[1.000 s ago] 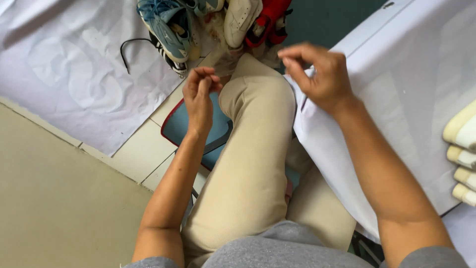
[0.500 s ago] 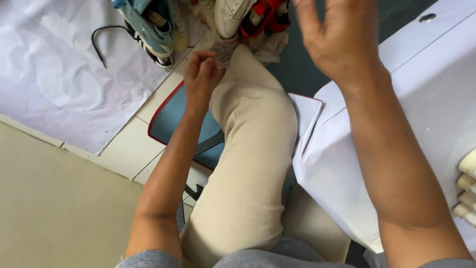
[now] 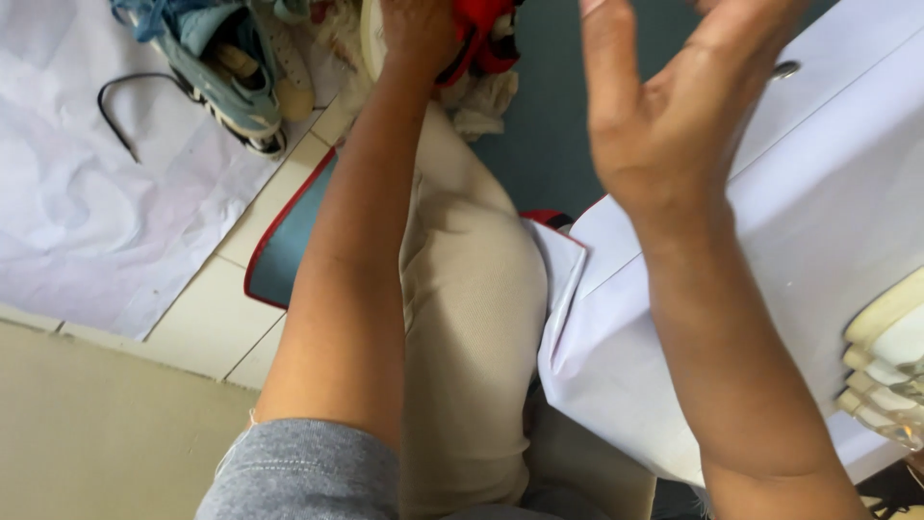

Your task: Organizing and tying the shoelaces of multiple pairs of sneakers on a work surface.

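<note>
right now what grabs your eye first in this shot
The raised right hand, open with fingers spread, fills the upper middle above the white sheet on the right. Top centre, the left hand reaches into a pile of shoes, touching a red shoe; a light blue sneaker lies top left.

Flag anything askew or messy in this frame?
Shoes lie in a loose heap on the floor at top: a blue sneaker tipped on its side, a black lace trailing over the white sheet. Left hand reaches a red shoe; right hand hangs open, empty.
</note>
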